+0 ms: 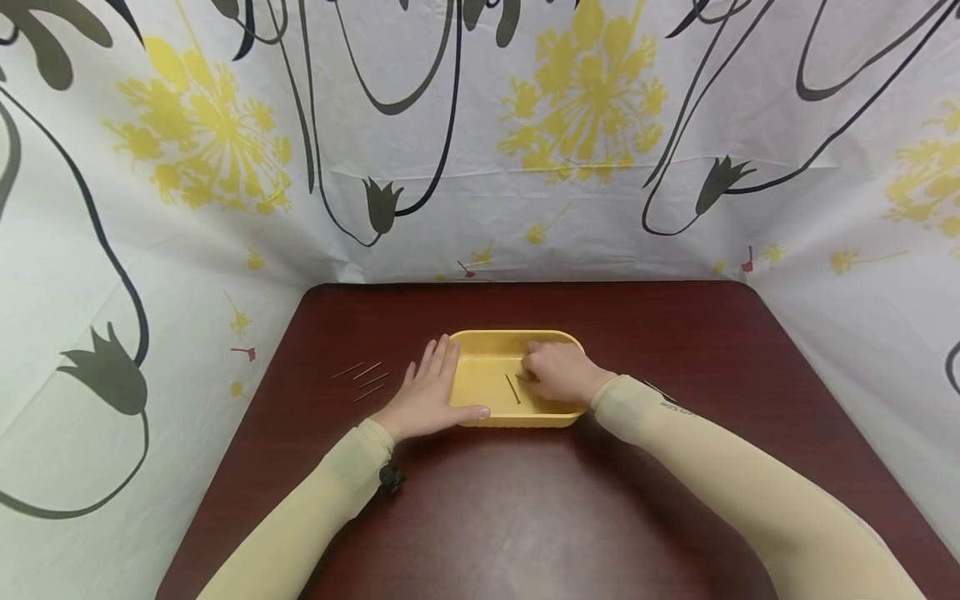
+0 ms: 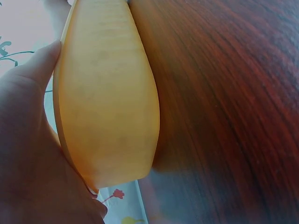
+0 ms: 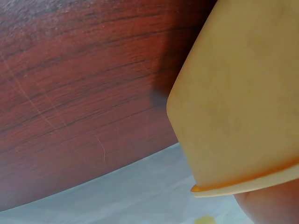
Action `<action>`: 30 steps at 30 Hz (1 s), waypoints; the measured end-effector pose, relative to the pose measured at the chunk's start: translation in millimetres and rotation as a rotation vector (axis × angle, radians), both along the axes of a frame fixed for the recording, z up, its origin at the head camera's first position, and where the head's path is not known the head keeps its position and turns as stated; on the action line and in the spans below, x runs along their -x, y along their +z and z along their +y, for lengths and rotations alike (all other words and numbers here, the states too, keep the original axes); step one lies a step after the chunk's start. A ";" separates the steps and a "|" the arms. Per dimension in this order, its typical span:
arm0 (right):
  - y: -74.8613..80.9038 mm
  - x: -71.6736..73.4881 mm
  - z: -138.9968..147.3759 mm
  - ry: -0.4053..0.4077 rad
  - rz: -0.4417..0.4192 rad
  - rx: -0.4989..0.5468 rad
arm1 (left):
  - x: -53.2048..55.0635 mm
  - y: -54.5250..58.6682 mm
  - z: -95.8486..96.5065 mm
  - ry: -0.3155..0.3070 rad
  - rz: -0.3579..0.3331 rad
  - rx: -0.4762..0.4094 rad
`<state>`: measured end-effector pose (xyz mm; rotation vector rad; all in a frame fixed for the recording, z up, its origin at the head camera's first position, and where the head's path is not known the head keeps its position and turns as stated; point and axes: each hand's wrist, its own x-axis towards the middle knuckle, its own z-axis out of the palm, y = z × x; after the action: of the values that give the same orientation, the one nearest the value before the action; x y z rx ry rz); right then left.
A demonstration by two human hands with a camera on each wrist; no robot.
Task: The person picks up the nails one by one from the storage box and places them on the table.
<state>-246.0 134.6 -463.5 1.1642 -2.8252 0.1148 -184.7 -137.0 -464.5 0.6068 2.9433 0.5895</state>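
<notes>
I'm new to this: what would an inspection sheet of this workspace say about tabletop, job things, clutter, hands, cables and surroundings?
Surface: dark red-brown table, wood-grained, fine pale lines showing in the right wrist view.
Job's things: yellow tray with a thin nail-like piece inside; four thin slivers on the table, left of the tray.
Clutter: dark thin item beside the right sleeve, too small to identify.
Grippers: left hand rests against the tray's rim; right hand is inside the tray, fingers curled, any hold unclear.
Cables: nothing seen.
Surroundings: white sheet with floral print.
</notes>
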 end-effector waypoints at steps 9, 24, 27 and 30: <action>-4.8 -0.7 -1.3 -0.023 0.024 -0.028 | -0.6 0.3 0.4 -0.001 -0.002 0.008; -4.5 -2.7 -4.0 0.015 0.060 -0.014 | 0.3 -1.7 -1.4 0.000 -0.007 -0.008; -4.0 -2.9 -3.5 0.017 0.066 -0.012 | 1.5 -4.4 -1.2 -0.003 -0.003 -0.011; -2.4 -2.6 -3.2 0.020 0.071 -0.006 | 1.3 -4.2 -1.3 -0.004 -0.002 -0.013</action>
<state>-243.4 131.4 -465.9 1.1741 -2.7548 0.0649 -186.0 -138.3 -468.8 0.6124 2.9381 0.6092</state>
